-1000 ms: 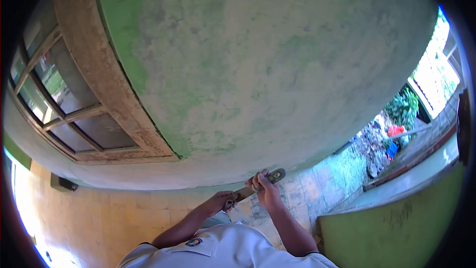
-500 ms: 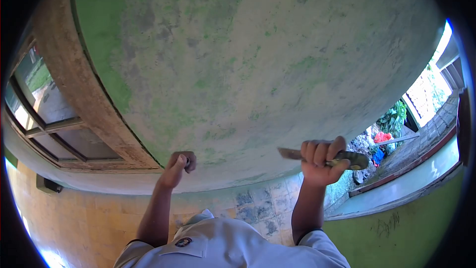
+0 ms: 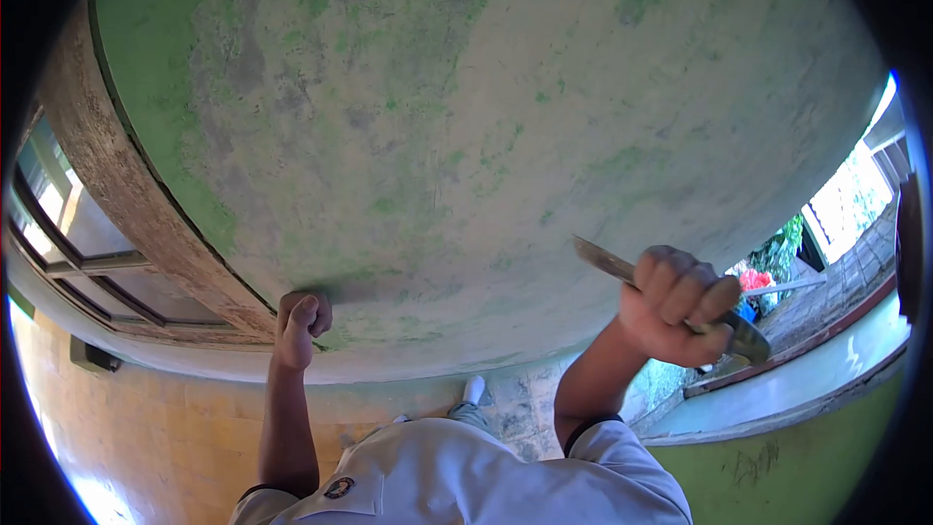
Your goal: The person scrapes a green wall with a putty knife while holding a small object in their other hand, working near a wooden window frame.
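A paint scraper [image 3: 604, 261] with a flat metal blade and a dark handle is gripped in my right hand [image 3: 677, 306]. The blade points up and left, overlapping the lower part of the wall [image 3: 466, 165]; the handle end sticks out below the fist. My left hand [image 3: 304, 321] is closed in a fist close to the wall's lower left, beside the wooden window frame [image 3: 185, 233], with a soft shadow by it. Its curled fingers hide whatever they hold. The wall surface is patchy, with green paint and bare pale grey areas.
A paned window [image 3: 107, 272] is at the left. Below lies a tiled floor [image 3: 185, 428], where one of my feet [image 3: 473, 389] shows. To the right are a low ledge [image 3: 777, 379], a green wall [image 3: 777, 476], and a bright outdoor area with plants and a red item [image 3: 754, 280].
My right hand has moved right and slightly down, and the scraper is tilted more steeply. My left fist has shifted left. The view has moved slightly, and a foot now shows.
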`<state>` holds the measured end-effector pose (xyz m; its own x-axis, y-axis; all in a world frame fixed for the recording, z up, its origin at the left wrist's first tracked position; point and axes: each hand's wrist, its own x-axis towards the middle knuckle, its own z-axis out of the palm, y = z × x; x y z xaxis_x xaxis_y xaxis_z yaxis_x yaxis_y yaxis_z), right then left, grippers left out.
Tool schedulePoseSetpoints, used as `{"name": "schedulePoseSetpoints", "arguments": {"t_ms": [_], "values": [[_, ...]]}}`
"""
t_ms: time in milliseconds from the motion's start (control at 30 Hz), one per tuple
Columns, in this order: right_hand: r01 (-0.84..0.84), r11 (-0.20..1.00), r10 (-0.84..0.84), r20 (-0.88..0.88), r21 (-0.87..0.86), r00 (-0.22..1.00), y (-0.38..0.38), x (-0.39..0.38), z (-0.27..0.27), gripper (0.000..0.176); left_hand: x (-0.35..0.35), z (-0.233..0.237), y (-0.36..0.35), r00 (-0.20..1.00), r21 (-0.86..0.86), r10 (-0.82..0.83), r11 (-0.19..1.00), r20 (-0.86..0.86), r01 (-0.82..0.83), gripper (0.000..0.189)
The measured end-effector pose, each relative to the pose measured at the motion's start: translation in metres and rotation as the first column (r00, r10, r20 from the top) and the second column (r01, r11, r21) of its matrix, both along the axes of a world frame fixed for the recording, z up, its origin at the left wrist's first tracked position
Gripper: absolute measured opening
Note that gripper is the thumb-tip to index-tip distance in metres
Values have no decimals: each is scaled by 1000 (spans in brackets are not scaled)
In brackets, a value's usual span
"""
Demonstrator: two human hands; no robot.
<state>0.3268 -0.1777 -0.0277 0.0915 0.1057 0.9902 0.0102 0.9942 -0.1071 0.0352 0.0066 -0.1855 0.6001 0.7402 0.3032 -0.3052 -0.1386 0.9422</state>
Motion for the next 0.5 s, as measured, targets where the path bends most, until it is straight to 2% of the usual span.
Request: {"name": "schedulePoseSetpoints", "arguments": {"t_ms": [67,100,200,267,367,433,500], "values": [[134,982,-140,-36,-132,990,21,2,-10,20,3,0,-2,999,12,41,999,-11,-40,54],[61,994,-64,-32,-90,997,23,3,-7,14,4,1,-3,998,0,64,998,-13,-64,54],[15,997,-18,-51,-72,999,18,11,-3,21,6,-3,-7,993,-25,115,993,-13,-116,55],[-24,999,25,-38,35,999,9,14,4,22,9,-2,-5,991,-15,134,991,-5,-134,55],[-19,998,23,-61,56,998,18,15,1,22,10,-4,-5,988,-11,153,988,-8,-153,56],[-73,987,61,-86,-140,994,34,16,-10,22,10,-5,-6,987,20,161,987,13,-162,57],[-30,994,23,-67,-101,997,26,16,-9,23,10,-8,-7,987,17,163,986,17,-163,58]]}}
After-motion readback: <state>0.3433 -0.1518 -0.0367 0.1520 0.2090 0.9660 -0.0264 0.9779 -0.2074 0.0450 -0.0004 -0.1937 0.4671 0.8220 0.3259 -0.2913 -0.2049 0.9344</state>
